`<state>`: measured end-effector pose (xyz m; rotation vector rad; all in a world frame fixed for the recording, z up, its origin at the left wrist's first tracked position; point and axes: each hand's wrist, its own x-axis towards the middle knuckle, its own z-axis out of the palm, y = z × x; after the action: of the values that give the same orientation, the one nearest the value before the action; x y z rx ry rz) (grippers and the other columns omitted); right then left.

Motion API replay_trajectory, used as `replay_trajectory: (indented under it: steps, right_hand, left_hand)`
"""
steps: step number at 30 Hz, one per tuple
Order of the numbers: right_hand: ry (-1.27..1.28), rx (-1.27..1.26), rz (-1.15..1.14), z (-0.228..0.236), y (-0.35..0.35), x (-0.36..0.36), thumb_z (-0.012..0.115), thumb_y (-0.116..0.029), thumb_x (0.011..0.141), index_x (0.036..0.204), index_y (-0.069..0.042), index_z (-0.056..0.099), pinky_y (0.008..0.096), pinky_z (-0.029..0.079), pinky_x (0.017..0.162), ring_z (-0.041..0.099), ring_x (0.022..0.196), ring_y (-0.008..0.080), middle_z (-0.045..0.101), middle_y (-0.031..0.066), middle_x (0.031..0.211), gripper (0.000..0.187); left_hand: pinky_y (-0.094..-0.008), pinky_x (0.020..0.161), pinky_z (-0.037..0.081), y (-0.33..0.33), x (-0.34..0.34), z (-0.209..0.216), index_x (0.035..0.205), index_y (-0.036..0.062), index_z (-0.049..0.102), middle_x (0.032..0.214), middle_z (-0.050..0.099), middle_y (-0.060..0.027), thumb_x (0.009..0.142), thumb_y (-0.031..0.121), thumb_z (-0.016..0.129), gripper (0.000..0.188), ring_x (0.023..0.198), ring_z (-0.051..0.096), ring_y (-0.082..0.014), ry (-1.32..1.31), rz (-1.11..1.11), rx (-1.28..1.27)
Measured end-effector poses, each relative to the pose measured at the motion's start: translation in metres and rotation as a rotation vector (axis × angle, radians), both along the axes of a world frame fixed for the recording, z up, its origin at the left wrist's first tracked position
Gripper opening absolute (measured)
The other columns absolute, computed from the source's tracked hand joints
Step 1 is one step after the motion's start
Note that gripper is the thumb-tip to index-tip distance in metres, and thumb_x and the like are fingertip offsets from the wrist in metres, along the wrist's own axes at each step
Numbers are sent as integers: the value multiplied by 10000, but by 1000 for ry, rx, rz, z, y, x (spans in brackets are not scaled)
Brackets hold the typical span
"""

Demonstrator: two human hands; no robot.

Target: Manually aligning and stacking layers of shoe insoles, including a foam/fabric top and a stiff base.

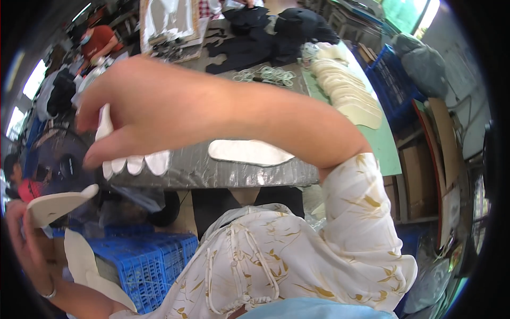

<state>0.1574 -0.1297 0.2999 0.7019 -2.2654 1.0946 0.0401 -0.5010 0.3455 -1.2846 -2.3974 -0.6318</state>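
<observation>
At the lower left, my left hand [24,228] is closed on the edge of a cream insole [59,207], which points inward over the floor beside the table. My right hand [141,114], slightly blurred, reaches across above the table with its thumb and fingers apart. White shows in that gap; it seems to be an insole lying behind the hand. Below the hand, several white insoles [156,162] lie side by side along the table's near edge, partly covered. A single white insole [249,152] lies flat beneath my right forearm.
Overlapping cream insoles [345,87] line the right of the grey table [212,178]. Black fabric pieces [255,48] and pale cord [271,75] lie farther back. Blue crates [151,266] stand lower left, with larger cream pieces [79,258] nearby. A person [101,42] sits far left.
</observation>
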Motion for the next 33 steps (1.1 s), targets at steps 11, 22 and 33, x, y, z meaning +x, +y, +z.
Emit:
replay_trajectory:
  steps: [11, 22, 33]
  right_hand:
    - [-277, 444, -517, 2, 47, 69, 687, -157, 776, 835, 18, 679, 363, 523, 698, 671, 757, 313, 675, 155, 781, 185]
    - [-333, 76, -543, 34, 84, 103, 707, -117, 862, 957, 33, 624, 237, 507, 566, 616, 631, 112, 655, 58, 736, 196]
    - [-229, -336, -727, -41, 166, 133, 624, -120, 931, 1112, 34, 598, 212, 471, 683, 581, 728, 87, 630, 42, 861, 239]
  left_hand:
    - [-296, 808, 443, 272, 24, -109, 1083, -34, 581, 944, 604, -121, 845, 24, 679, 264, 870, 579, -214, -106, -845, 316]
    - [-349, 980, 434, 322, 8, -313, 1449, 46, 325, 1354, 467, -143, 862, 531, 658, 831, 1202, 510, -249, -1547, -700, 484]
    - [-291, 793, 508, 335, -3, -333, 1074, 117, 592, 989, 652, -14, 904, 252, 677, 233, 944, 626, -160, -2059, -638, 988]
